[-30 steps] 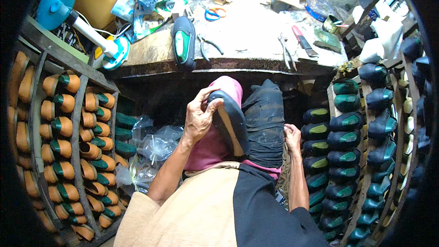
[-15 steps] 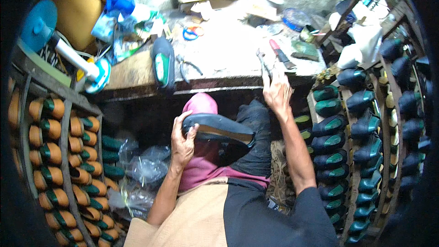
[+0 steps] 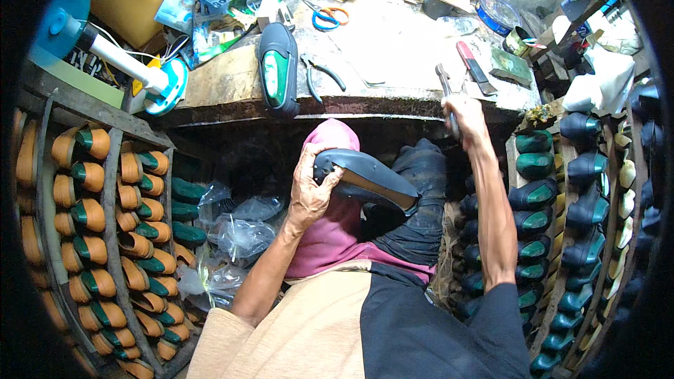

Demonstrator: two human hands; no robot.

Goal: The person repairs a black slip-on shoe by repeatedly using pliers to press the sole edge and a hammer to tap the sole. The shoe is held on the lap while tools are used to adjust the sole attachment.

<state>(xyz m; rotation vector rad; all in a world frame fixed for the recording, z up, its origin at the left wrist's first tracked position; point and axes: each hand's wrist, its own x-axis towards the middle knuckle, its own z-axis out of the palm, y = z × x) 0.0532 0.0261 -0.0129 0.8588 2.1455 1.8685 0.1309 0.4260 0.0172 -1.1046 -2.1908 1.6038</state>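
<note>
My left hand (image 3: 309, 196) grips a dark shoe (image 3: 361, 168) by one end, thumb on the near side and fingers round the far side. The shoe is tilted on its side above my lap, showing a brown strip along its lower part. My right hand (image 3: 467, 116), at the bench's front edge, is closed round metal pliers (image 3: 444, 81), jaws pointing away and handles below the fist. Beyond it lies a red-and-black handled tool (image 3: 474, 67). Another dark shoe (image 3: 279, 74) with a green insole and black-handled pliers (image 3: 321, 77) rest on the bench.
The workbench (image 3: 393, 91) also carries scissors (image 3: 326, 17), a blue round tin (image 3: 497, 14) and cluttered bags. A blue-and-white fan (image 3: 165, 88) lies at the left. Racks of orange-brown shoes (image 3: 91, 210) stand left, dark shoes (image 3: 533, 193) right. Clear plastic bags (image 3: 239, 235) lie beside my left leg.
My right hand has closed on the pliers and drawn them back off the bench toward me. The shoe stays in my left hand. The whole view has shifted slightly.
</note>
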